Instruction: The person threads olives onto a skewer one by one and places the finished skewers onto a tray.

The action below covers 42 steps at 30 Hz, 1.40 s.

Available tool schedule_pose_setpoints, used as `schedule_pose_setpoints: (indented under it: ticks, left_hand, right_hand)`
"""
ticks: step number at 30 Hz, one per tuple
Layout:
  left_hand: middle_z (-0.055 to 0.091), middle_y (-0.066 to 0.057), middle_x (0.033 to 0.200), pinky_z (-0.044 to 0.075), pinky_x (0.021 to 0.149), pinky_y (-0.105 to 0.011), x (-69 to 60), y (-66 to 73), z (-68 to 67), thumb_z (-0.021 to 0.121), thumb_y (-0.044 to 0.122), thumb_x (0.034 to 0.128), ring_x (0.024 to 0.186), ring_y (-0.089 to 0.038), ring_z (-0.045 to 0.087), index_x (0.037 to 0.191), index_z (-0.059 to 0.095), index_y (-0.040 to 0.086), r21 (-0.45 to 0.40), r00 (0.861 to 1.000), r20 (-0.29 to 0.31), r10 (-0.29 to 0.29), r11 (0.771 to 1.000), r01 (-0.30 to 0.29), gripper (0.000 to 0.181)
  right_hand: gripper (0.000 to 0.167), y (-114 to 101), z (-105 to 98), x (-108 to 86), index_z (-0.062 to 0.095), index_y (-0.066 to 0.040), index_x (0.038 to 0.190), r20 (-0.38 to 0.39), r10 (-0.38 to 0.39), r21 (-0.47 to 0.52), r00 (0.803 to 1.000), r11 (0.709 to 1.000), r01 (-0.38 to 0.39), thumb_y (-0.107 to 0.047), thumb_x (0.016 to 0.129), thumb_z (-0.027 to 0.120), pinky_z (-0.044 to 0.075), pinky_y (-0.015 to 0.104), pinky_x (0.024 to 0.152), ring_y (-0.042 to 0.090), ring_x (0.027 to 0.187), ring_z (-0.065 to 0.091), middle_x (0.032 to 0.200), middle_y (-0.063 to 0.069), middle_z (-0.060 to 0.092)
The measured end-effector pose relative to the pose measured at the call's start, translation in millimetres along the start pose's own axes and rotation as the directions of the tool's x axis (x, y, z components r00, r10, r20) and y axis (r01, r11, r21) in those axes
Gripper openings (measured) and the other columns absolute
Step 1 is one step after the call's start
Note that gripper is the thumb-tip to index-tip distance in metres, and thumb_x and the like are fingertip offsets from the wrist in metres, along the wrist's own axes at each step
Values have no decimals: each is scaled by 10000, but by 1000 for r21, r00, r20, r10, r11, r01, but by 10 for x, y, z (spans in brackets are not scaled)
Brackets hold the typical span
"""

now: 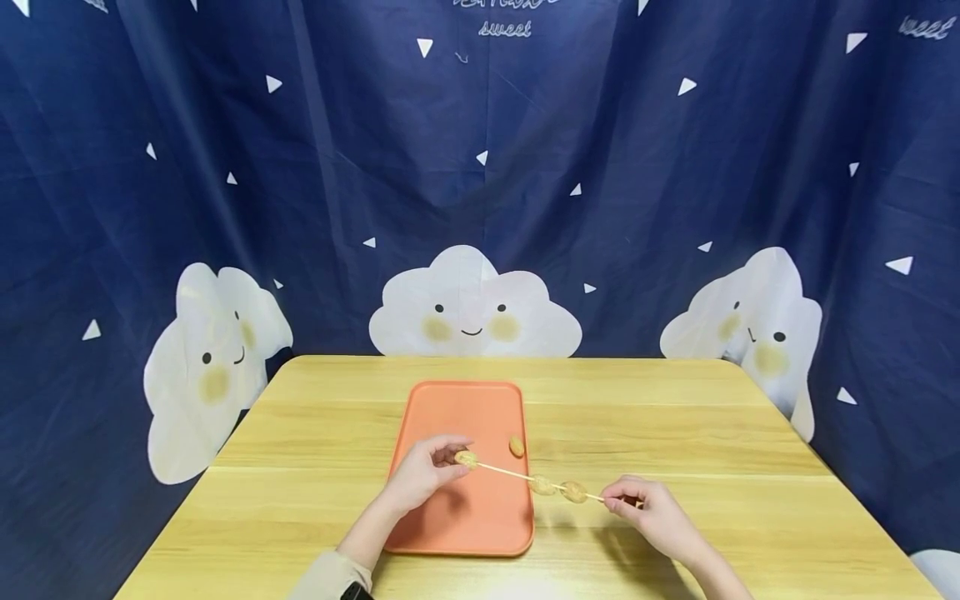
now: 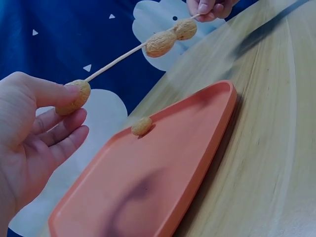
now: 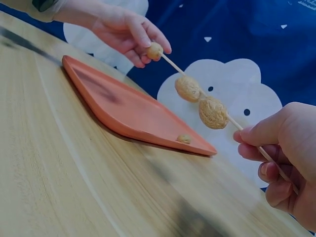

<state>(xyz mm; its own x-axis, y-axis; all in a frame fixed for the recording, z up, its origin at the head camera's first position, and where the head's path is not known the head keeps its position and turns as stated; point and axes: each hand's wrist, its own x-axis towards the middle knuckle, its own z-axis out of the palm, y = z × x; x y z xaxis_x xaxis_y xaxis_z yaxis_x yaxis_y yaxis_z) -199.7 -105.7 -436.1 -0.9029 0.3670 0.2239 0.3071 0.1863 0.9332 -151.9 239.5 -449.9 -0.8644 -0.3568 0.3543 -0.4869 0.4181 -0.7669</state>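
Observation:
A thin wooden skewer [image 1: 504,472] is held above the table between my two hands. Two wrinkled, golden-brown oval food balls, one inner [image 3: 187,89] and one outer [image 3: 213,112], are threaded on it side by side, nearer my right hand. My right hand [image 1: 654,512] grips the bare end of the stick, its fingers curled round it in the right wrist view. At the other tip, my left hand [image 1: 422,477] pinches a third such ball [image 2: 76,97] between thumb and fingers. How deep the stick enters that ball is hidden.
Under the left hand lies an orange rectangular tray [image 1: 457,417] on the wooden table [image 1: 637,417]. One loose brown ball [image 1: 517,447] sits inside the tray by its right edge. A dark blue curtain [image 1: 337,167] with clouds hangs behind the table.

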Motion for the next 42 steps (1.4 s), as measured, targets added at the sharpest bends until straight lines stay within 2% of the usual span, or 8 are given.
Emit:
schedule_pose_setpoints:
  ticks: [5,10,15,22,28,33,38,42]
  left_hand:
    - [639,-146,974,498,714,-221,10,7,15,700,39,800,823,-138,583,1074,617,-77,-48,999,-45,-17,999,15,309]
    - [646,-134,947,501,718,-223,4,-8,17,719,11,772,789,-99,577,1021,648,-90,-49,995,-96,32,998,-36,278]
    - [654,-122,914,503,717,-224,-7,-14,32,736,7,752,780,-90,583,995,668,-75,-36,991,-127,44,998,-49,265]
    - [642,-135,910,527,691,-235,-4,5,62,727,-12,752,771,-94,604,980,658,-108,-82,991,-107,79,993,-88,257]
    - [631,-161,918,521,689,-218,-11,14,77,733,-33,739,768,-92,600,979,665,-97,-109,992,-114,54,992,-66,258]
    - [631,-189,918,522,691,-224,-4,26,85,727,-35,744,767,-89,602,986,639,-138,-106,991,-116,73,991,-86,277]
    - [642,-164,905,529,708,-240,13,27,95,730,-27,741,772,-91,614,991,617,-167,-135,989,-121,84,986,-100,308]
    - [646,-94,887,536,725,-251,26,-5,94,730,-34,733,778,-89,619,997,607,-178,-180,989,-119,85,978,-105,325]
  right_hand:
    - [71,-10,5,12,682,-18,861,-9,14,-1,1000,1000,-14,-66,860,630,423,224,499,23,645,474,784,19,623]
    - [62,-24,33,19,686,-32,859,-9,6,-8,1000,1000,-6,-68,857,636,420,220,491,23,635,469,783,15,619]
    - [54,-29,83,39,689,-58,850,-24,-20,-37,1000,999,20,-33,844,641,412,213,475,19,619,458,776,-47,605]
    - [111,-8,133,58,683,-54,831,-31,-26,-53,999,998,24,45,820,635,407,215,461,21,608,453,768,-88,590]
    - [75,-27,150,76,688,-68,841,-39,-33,-53,999,998,31,-5,829,649,411,209,466,19,612,456,774,-73,599]
    - [63,-39,153,96,689,-69,849,-38,-37,-33,999,999,36,-24,836,648,411,211,464,22,611,456,775,-49,602]
    - [54,-89,143,126,684,-62,857,-37,-10,-9,999,1000,9,-33,845,641,408,214,465,21,608,453,770,-21,605]
    - [50,-126,134,152,684,-65,863,-34,3,-4,999,1000,-3,-46,849,639,408,214,464,22,605,453,769,-31,600]
